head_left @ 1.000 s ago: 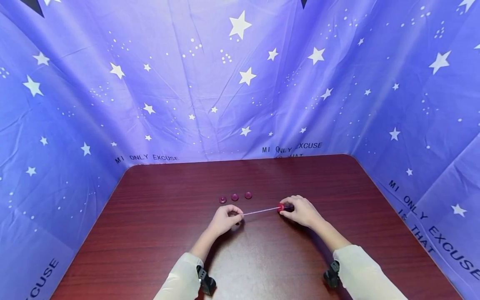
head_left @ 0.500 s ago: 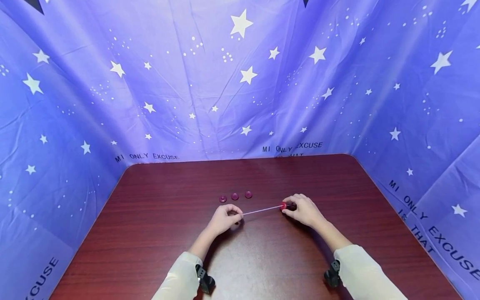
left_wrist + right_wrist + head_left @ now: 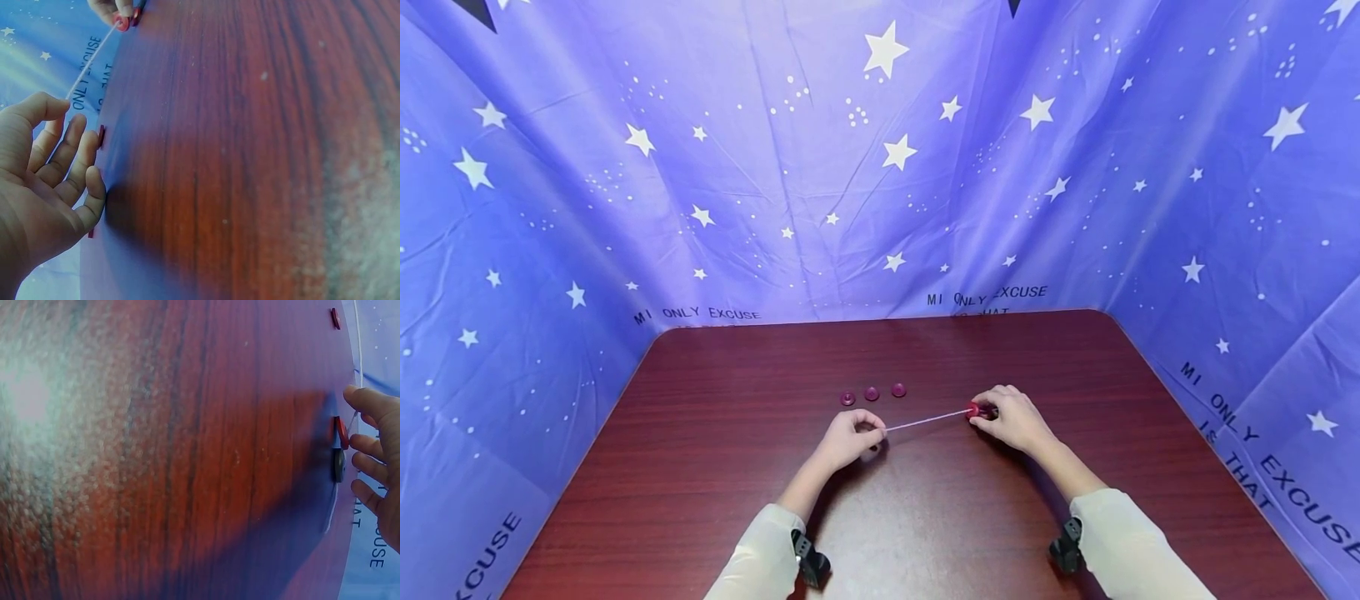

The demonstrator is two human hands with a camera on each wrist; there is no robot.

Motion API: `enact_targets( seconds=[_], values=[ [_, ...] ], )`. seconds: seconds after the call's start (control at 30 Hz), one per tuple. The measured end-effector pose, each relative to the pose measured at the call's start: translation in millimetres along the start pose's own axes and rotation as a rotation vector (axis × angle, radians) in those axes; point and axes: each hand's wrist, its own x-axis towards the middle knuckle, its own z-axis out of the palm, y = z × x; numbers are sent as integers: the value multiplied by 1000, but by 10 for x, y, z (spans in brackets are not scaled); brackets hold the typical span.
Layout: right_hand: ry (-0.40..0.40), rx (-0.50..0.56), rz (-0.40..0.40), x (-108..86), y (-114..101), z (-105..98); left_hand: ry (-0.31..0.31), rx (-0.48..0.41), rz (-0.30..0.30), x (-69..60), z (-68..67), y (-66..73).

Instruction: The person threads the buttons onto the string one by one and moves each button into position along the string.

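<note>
The left hand point(image 3: 850, 439) pinches one end of a thin white string point(image 3: 928, 419) between thumb and index finger, its other fingers loosely bent. From there the string runs straight to a small red disc point(image 3: 973, 410), pinched at the fingertips of the right hand point(image 3: 1013, 419). In the left wrist view the string meets the held disc point(image 3: 122, 23). The right wrist view has another red disc point(image 3: 341, 432) and a dark disc point(image 3: 339, 465) beside the right fingers, with a string tail point(image 3: 332, 509) beyond; the pinched disc is mostly hidden there.
Three small maroon discs point(image 3: 871, 393) lie in a row on the reddish-brown wooden table point(image 3: 737, 375), beyond the left hand. A blue-purple curtain point(image 3: 820, 167) with white stars surrounds the table's back and sides.
The right hand has moved slightly right and away with the red disc, and the visible string between the hands is longer. The left hand has stayed almost in place.
</note>
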Motion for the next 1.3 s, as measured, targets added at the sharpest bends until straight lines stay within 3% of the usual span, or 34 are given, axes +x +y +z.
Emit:
enact_targets(
  seconds=[0.1,0.23,0.5,0.87,0.9,1.13,1.3],
  values=[
    [-8,-10,16,-8,13,-1,-14,-11,6,-62,-36,136],
    [-16,-21,38,-16,24,4,-19,-17,13,-104,-55,211],
    [-47,-29,78,-25,17,14,-24,-21,24,-98,-48,196],
    [-63,-60,74,-12,-2,20,-18,-16,28,-87,-21,196],
    [-65,-60,76,-12,-4,19,-16,-15,26,-79,-14,186],
    [-73,-57,80,-12,2,37,4,-17,6,115,68,-220],
    [-74,-67,81,-6,15,50,4,-26,13,129,75,-229]
  ],
)
